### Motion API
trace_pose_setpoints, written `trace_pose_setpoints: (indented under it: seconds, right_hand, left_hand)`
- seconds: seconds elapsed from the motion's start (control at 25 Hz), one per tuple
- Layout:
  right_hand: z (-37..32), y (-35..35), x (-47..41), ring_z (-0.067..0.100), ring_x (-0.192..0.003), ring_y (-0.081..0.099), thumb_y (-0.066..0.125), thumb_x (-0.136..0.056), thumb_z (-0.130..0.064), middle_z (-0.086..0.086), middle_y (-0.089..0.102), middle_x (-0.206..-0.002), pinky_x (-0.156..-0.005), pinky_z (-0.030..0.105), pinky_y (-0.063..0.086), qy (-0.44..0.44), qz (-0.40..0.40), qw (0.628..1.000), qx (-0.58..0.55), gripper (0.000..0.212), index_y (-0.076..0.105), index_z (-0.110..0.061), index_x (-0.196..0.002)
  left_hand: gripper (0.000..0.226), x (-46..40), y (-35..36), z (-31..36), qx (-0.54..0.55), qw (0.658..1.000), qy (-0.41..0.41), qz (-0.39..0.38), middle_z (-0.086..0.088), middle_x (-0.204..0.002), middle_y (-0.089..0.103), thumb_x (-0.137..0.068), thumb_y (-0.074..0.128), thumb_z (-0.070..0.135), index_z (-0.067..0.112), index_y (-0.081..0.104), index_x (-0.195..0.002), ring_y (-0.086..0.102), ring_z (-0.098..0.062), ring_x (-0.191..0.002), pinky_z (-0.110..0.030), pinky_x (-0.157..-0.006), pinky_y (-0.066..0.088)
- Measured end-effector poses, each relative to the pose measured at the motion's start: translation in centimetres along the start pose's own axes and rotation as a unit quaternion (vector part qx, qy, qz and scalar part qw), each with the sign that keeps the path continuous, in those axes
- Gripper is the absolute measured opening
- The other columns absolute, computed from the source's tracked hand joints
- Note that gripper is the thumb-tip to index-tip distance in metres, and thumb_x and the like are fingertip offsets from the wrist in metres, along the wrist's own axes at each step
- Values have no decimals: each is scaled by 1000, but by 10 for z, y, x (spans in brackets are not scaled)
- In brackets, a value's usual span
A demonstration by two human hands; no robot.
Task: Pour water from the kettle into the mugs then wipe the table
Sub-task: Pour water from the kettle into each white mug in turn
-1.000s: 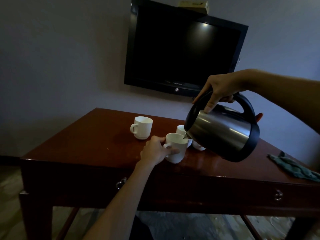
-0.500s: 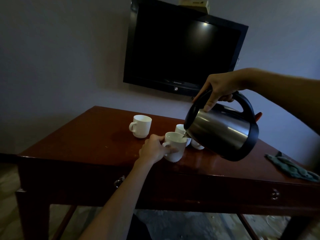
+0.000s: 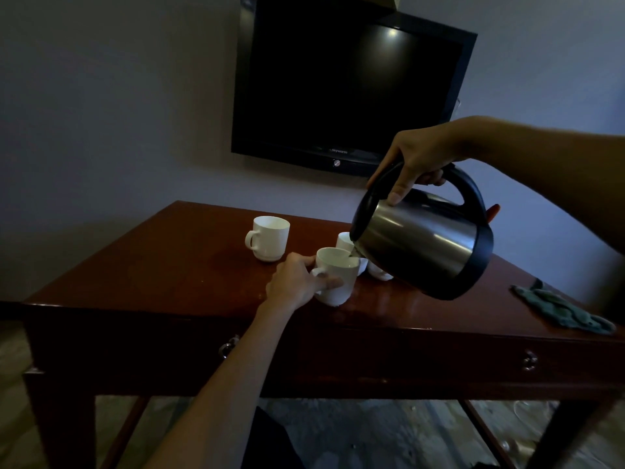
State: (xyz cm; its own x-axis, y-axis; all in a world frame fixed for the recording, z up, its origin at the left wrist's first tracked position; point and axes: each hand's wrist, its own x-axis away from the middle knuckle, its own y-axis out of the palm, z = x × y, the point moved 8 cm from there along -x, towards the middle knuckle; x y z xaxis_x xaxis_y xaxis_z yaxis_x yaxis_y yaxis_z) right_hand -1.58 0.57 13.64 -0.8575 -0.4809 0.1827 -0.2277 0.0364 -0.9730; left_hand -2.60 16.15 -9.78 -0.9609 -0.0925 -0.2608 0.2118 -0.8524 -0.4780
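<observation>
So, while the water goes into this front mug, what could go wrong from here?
1. The left hand wraps the front mug right under the kettle spout; a splash or overfill could wet or scald the fingers.
2. Two more mugs sit close behind, partly hidden by the kettle; its tilted body might knock them.
3. The cloth lies at the table's far right edge, away from any spill.

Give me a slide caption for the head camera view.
Right hand tips kettle over mug steadied by left hand.

Dim room: dark television (image 3: 348, 86) on pale wall (image 3: 118, 96) above reddish wooden desk (image 3: 169, 265).
</observation>
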Motion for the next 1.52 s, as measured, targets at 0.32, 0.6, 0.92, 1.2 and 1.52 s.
trace_pose_setpoints:
  seconds: [0.32, 0.6, 0.92, 1.2, 1.52]
  right_hand:
    - [-3, -1, -2, 8, -41, 44, 77, -80, -20, -2, 56, -52, -40, 19, 41, -5, -3, 1000, 2, 45, 68, -23, -124]
    - [-4, 1, -2, 9, -42, 45, 78, -75, -26, -1, 56, -53, -41, 19, 42, -9, -7, 1000, 3, 48, 69, -23, -122]
    - [-3, 2, -3, 10, -42, 44, 78, -72, -28, -1, 55, -52, -42, 20, 43, -6, -18, 1000, -6, 51, 69, -24, -122]
    - [-2, 1, -2, 10, -42, 44, 78, -73, -27, -1, 55, -52, -43, 20, 43, -10, -16, 1000, -18, 50, 70, -21, -122]
    - [16, 5, 15, 7, -43, 45, 77, -81, -17, -5, 59, -54, -43, 20, 43, -35, 50, 994, -94, 45, 68, -24, -125]
  left_hand:
    - [68, 3, -2, 2, 10, 1000, -3, -1, 2, -116, 70, -68, 82, 52, 21, 66, -126, 60, -18, -112, -40, -88, 47]
    - [66, 2, -1, 1, 11, 1000, -5, -4, 1, -115, 70, -68, 82, 53, 20, 66, -123, 60, -18, -110, -40, -88, 47]
    - [72, 0, 0, -1, 3, 1000, -10, -4, 3, -112, 71, -65, 81, 58, 22, 66, -125, 62, -17, -107, -47, -91, 50]
    - [74, 2, -1, 0, 2, 1000, -11, 1, 2, -114, 71, -64, 82, 58, 22, 65, -127, 62, -18, -108, -48, -91, 50]
    - [66, 6, -3, 4, 1, 1000, -2, 1, 5, -105, 71, -67, 81, 56, 22, 67, -122, 62, -14, -98, -46, -89, 52]
